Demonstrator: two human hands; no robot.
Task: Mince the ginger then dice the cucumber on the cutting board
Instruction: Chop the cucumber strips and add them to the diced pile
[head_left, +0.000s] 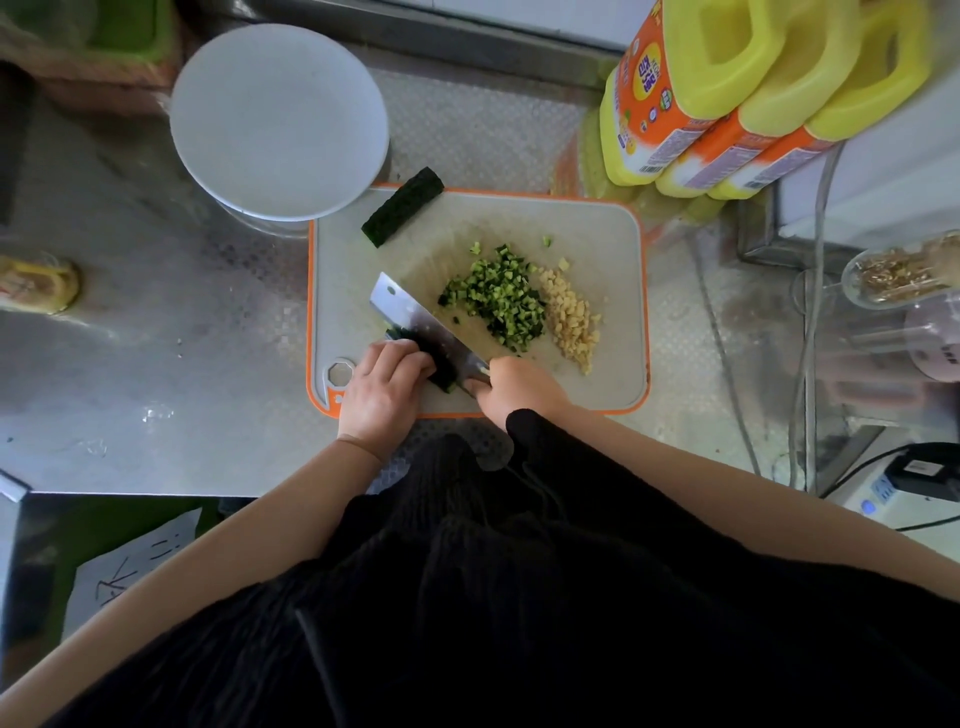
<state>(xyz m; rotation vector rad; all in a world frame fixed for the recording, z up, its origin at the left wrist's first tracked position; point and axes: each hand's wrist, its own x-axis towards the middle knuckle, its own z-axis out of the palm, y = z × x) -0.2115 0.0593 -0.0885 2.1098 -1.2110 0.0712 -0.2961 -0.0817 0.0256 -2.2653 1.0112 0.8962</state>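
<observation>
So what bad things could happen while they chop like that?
The left hand holds the cucumber piece right against the cleaver that the right hand grips, so a slip might nick a finger. The diced cucumber touches the minced ginger, so they could mix. The cucumber strip overhangs the cutting board and might slide off.

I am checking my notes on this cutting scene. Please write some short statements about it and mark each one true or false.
1. The right hand holds the cleaver. True.
2. The minced ginger lies left of the diced cucumber. False: it lies to the right.
3. The left hand holds a cucumber piece against the blade. True.
4. The white bowl holds cucumber. False: nothing shows in it.
5. A long cucumber strip lies at the cutting board's far edge. True.
</observation>
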